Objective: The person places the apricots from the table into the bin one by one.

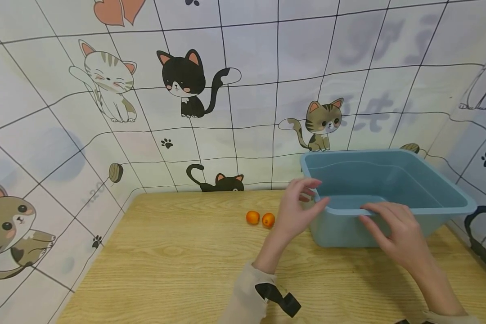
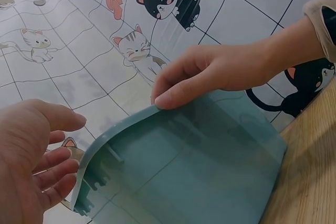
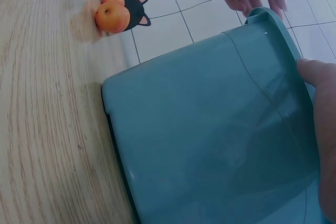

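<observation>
A blue-green plastic basin (image 1: 348, 230) stands upright on the wooden table at the right, close to the back wall. My right hand (image 1: 401, 231) grips its front rim, thumb against the outer wall and fingers over the edge, as the left wrist view shows too. At the basin's left corner is my left hand (image 1: 293, 211), thumb and fingers spread apart with the fingertips right at the rim. Two small orange fruits, one (image 1: 252, 217) beside the other (image 1: 268, 220), lie on the table left of that hand.
The wooden table (image 1: 178, 252) meets a wall covering (image 1: 251, 103) printed with cats and grid lines at the back and both sides. A black strap (image 1: 277, 297) hangs from the left sleeve.
</observation>
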Demonstrator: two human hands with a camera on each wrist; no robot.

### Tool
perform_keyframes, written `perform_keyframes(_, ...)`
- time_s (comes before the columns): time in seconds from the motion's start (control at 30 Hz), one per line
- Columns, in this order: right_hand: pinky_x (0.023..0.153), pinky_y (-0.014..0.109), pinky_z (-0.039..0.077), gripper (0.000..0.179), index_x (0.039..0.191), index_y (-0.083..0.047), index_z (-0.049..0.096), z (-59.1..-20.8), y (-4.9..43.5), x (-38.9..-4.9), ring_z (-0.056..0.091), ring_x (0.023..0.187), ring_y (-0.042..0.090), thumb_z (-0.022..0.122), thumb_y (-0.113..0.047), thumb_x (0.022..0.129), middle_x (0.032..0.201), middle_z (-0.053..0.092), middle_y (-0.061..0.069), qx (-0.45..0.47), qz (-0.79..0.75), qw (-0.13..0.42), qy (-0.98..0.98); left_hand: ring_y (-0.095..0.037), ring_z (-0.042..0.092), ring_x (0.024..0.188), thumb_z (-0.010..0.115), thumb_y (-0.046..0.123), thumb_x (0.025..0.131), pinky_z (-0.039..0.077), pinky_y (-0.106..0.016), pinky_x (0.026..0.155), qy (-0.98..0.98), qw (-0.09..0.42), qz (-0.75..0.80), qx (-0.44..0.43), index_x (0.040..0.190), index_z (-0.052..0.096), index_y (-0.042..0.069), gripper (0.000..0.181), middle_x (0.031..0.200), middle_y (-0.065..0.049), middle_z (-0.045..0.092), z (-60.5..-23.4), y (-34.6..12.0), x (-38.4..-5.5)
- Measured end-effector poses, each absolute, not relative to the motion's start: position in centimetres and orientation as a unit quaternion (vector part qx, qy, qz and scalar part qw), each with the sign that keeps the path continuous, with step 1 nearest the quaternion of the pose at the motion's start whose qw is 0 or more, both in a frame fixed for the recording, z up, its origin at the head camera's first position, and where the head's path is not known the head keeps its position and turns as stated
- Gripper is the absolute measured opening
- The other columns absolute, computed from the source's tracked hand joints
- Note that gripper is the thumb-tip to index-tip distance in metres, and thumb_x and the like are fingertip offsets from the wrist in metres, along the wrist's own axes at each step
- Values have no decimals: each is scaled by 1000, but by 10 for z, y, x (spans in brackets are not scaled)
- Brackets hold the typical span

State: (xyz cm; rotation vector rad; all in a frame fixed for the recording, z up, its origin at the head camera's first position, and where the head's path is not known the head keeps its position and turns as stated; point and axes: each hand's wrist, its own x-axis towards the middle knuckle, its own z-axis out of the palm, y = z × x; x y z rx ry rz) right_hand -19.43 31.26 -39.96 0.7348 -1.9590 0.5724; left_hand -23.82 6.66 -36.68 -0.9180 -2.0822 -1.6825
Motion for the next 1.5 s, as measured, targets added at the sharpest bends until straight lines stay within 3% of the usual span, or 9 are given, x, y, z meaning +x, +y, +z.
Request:
perform_keyframes(0.3, 104, 21, 32, 59, 99, 1, 74, -400, 312, -194, 59, 87, 33, 52, -54, 101, 90, 70, 14, 297, 231, 470, -799, -23, 61, 99, 77, 11, 90, 56, -28, 83, -723, 143, -595, -320, 126, 62, 5, 40, 117, -12, 60, -373, 58, -239)
perform_keyframes(0.47, 104, 21, 32, 59, 99, 2, 74, -399, 312, -194, 59, 87, 33, 53, -53, 101, 91, 70, 15, 299, 231, 471, -797, -28, 62, 101, 76, 12, 90, 56, -35, 84, -722, 138, -596, -322, 129, 60, 2, 43, 119, -15, 60, -379, 52, -243)
perform_keyframes(0.7, 105, 21, 32, 59, 99, 2, 74, -398, 311, -194, 59, 88, 34, 53, -53, 102, 92, 70, 16, 302, 232, 472, -795, -19, 59, 101, 76, 14, 91, 54, -32, 82, -731, 132, -590, -317, 132, 60, 6, 45, 121, -12, 60, -387, 40, -247)
perform_keyframes(0.87, 105, 21, 33, 59, 98, 2, 74, -398, 310, -194, 59, 87, 34, 53, -53, 102, 90, 70, 16, 303, 231, 476, -793, -24, 59, 103, 76, 17, 91, 52, -28, 83, -744, 124, -582, -303, 133, 60, 8, 45, 122, -6, 59, -393, 31, -249)
perform_keyframes(1.0, 105, 20, 32, 59, 98, 2, 74, -399, 311, -194, 58, 86, 33, 53, -53, 102, 89, 70, 15, 302, 232, 477, -792, -28, 59, 104, 76, 18, 91, 52, -30, 84, -753, 120, -577, -294, 132, 61, 8, 44, 122, -7, 59, -396, 24, -251)
perform_keyframes(1.23, 105, 21, 32, 60, 99, 1, 74, -400, 312, -195, 59, 88, 34, 52, -54, 101, 91, 70, 15, 297, 231, 472, -797, -20, 58, 101, 75, 13, 91, 51, -31, 83, -760, 122, -568, -290, 131, 61, 8, 43, 120, -8, 60, -401, 11, -254)
perform_keyframes(1.5, 105, 22, 33, 60, 99, 1, 74, -400, 312, -195, 59, 88, 33, 53, -54, 101, 90, 70, 15, 299, 235, 471, -796, -26, 58, 102, 75, 14, 91, 52, -40, 84, -771, 122, -559, -279, 129, 61, 8, 41, 119, -7, 59, -408, -5, -259)
